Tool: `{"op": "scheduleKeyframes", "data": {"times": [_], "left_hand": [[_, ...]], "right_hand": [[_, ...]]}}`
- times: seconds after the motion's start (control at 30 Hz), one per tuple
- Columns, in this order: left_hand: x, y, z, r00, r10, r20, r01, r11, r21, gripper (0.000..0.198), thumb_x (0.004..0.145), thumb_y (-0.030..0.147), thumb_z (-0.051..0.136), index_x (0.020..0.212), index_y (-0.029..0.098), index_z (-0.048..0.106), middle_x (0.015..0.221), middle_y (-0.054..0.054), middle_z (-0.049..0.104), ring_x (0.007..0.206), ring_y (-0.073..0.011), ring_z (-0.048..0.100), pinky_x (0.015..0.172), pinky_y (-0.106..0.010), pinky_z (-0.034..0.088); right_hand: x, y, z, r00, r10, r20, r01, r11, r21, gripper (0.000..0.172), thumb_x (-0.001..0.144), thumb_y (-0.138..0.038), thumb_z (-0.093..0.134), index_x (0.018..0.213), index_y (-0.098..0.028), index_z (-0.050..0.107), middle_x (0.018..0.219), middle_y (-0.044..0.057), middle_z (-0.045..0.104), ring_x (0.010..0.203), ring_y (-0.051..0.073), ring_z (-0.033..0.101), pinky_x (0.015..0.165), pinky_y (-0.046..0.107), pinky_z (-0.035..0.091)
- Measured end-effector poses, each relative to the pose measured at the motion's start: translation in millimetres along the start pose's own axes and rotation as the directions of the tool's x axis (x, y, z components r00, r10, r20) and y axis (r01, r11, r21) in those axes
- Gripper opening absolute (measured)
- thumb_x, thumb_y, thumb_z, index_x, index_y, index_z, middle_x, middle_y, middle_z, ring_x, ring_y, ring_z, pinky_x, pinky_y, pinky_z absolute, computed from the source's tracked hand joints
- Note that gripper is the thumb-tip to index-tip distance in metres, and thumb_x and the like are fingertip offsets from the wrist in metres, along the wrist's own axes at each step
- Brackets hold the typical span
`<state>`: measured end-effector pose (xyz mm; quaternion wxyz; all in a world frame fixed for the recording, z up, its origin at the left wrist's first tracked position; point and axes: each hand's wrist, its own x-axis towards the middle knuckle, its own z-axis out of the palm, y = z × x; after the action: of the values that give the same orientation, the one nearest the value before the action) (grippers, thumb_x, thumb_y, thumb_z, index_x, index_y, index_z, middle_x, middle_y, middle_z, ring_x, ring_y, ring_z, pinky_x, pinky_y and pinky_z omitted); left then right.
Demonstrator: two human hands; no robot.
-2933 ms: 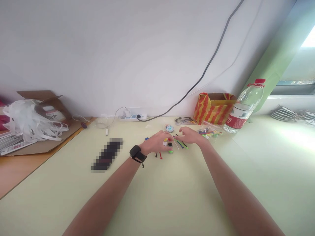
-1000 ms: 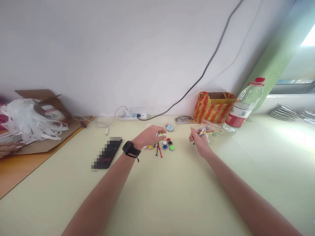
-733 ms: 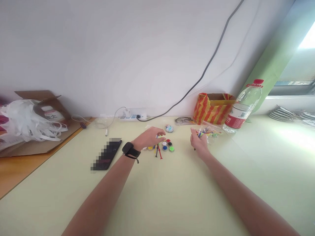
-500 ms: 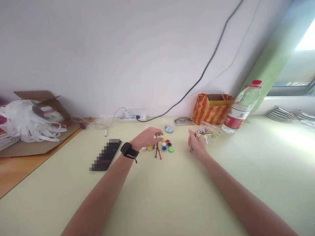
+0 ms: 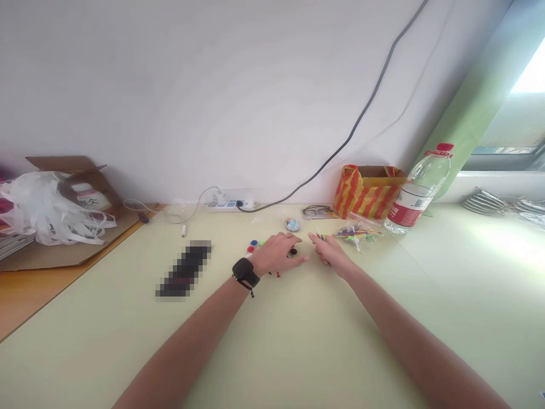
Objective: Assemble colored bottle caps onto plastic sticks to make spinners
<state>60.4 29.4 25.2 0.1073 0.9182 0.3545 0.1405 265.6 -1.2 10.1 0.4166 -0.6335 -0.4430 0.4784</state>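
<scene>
Both hands among small coloured caps and sticks, mid-tabletop.
Pale tabletop (image 5: 298,346) carries everything; water bottle (image 5: 415,193) and striped bag (image 5: 366,193) stand at 2 o'clock of the hands, well apart; phone (image 5: 184,270) lies at 9 o'clock; left hand (image 5: 279,254) rests palm down, fingers spread flat over the cluster of caps, gripping nothing visible; right hand (image 5: 327,253), just beside it at 3 o'clock, has its fingers loosely curled, a green stick (image 5: 322,237) showing at the fingertips, pinched or not cannot be told; clear packet of sticks (image 5: 355,233) near, at 2 o'clock; blue cap (image 5: 254,242) and red cap (image 5: 250,249) at 10 o'clock of the left hand, black cap (image 5: 293,251) at its fingertips; judged step: handling pieces within the cluster; such small, close-set pieces call for a fingertip pinch on one without nudging its neighbours.
</scene>
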Motion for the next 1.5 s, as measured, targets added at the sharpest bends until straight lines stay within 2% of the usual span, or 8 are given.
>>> {"op": "scheduleKeyframes", "data": {"times": [0.2,0.53,0.73,0.93,1.07,1.23,1.4,1.5], "left_hand": [[0.0,-2.1,8.2,0.999,0.008,0.050,-0.011,0.998,0.066,0.045,0.092,0.056,0.058,0.121,0.023,0.068,0.108,-0.010,0.070,0.107,-0.0317,0.062,0.090,-0.041,0.047],[-0.9,2.7,-1.2,0.999,0.045,0.027,-0.045,0.999,0.008,0.032,0.099,0.047,0.051,0.112,0.023,0.067,0.107,-0.008,0.070,0.107,-0.0288,0.061,0.088,-0.038,0.048],[-5.2,48.9,29.6,0.984,0.129,-0.122,-0.105,0.977,0.184,0.044,0.104,0.053,0.042,0.124,0.019,0.061,0.127,-0.014,0.064,0.127,-0.0348,0.051,0.102,-0.049,0.042],[-2.3,63.8,51.9,0.969,0.235,-0.081,-0.193,0.917,0.349,0.036,0.103,0.048,0.048,0.102,0.017,0.067,0.109,-0.013,0.070,0.112,-0.0316,0.057,0.093,-0.047,0.043],[4.9,59.6,54.0,0.965,0.234,-0.117,-0.166,0.893,0.418,0.035,0.104,0.043,0.048,0.093,0.017,0.068,0.098,-0.013,0.072,0.110,-0.0322,0.059,0.089,-0.046,0.043],[2.1,58.2,52.9,0.968,0.194,-0.160,-0.121,0.917,0.380,0.033,0.104,0.042,0.048,0.093,0.017,0.067,0.098,-0.013,0.071,0.108,-0.0320,0.060,0.093,-0.048,0.042],[-1.3,58.1,51.8,0.972,0.163,-0.168,-0.085,0.914,0.398,0.018,0.098,0.029,0.051,0.102,0.017,0.065,0.107,-0.013,0.070,0.120,-0.0333,0.055,0.099,-0.048,0.040],[-0.8,57.7,50.9,0.977,0.144,-0.159,-0.065,0.906,0.418,0.016,0.095,0.020,0.051,0.104,0.017,0.064,0.112,-0.014,0.068,0.122,-0.0330,0.053,0.100,-0.048,0.040]], "right_hand": [[-14.2,-17.9,5.1,0.992,0.069,0.105,-0.060,0.994,-0.089,0.033,0.083,-0.048,0.074,0.091,-0.020,0.058,0.081,0.005,0.067,0.073,0.018,0.063,0.064,0.028,0.049],[-27.3,-15.4,-1.1,0.991,-0.010,0.134,0.026,0.993,-0.112,0.068,0.082,-0.059,0.071,0.136,-0.021,0.057,0.133,0.013,0.065,0.116,0.028,0.063,0.088,0.035,0.051],[-11.9,0.3,-21.3,0.943,-0.330,0.041,0.328,0.903,-0.276,0.023,0.089,-0.039,0.062,0.102,-0.021,0.068,0.113,0.010,0.074,0.105,0.025,0.068,0.092,0.038,0.053],[12.5,18.3,-52.0,0.868,-0.495,-0.036,0.448,0.813,-0.373,0.019,0.089,-0.038,0.058,0.088,-0.023,0.068,0.097,0.008,0.075,0.094,0.024,0.069,0.088,0.041,0.055],[24.6,26.0,-73.5,0.777,-0.602,-0.186,0.456,0.741,-0.494,0.023,0.089,-0.042,0.057,0.092,-0.022,0.068,0.098,0.010,0.073,0.094,0.027,0.067,0.089,0.043,0.054],[37.0,45.7,-112.5,0.493,-0.678,-0.546,0.155,0.686,-0.711,0.054,0.088,-0.047,0.056,0.132,-0.017,0.058,0.132,0.019,0.060,0.132,0.038,0.044,0.110,0.057,0.036],[46.8,65.0,-134.9,0.659,-0.553,-0.509,0.121,0.747,-0.654,0.082,0.084,-0.055,0.059,0.153,-0.016,0.037,0.139,0.019,0.058,0.139,0.041,0.038,0.110,0.055,0.036],[52.6,68.0,-136.4,0.694,-0.519,-0.498,0.147,0.780,-0.608,0.081,0.083,-0.054,0.057,0.153,-0.019,0.035,0.121,0.015,0.067,0.131,0.039,0.046,0.105,0.053,0.041]]}}
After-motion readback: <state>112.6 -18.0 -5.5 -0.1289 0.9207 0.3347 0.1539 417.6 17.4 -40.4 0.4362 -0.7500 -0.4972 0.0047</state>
